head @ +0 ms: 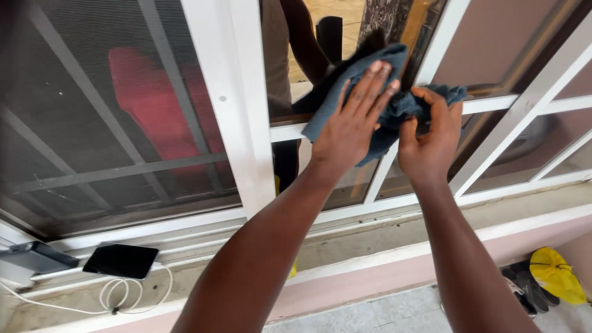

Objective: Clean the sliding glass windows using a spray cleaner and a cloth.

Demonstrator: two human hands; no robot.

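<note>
hands [394, 126] on blue cloth [345, 92]

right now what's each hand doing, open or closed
Left hand: open, fingers flat, pressing the dark blue cleaning cloth against the white window frame.
Right hand: closed, gripping a bunched end of the cloth.
</note>
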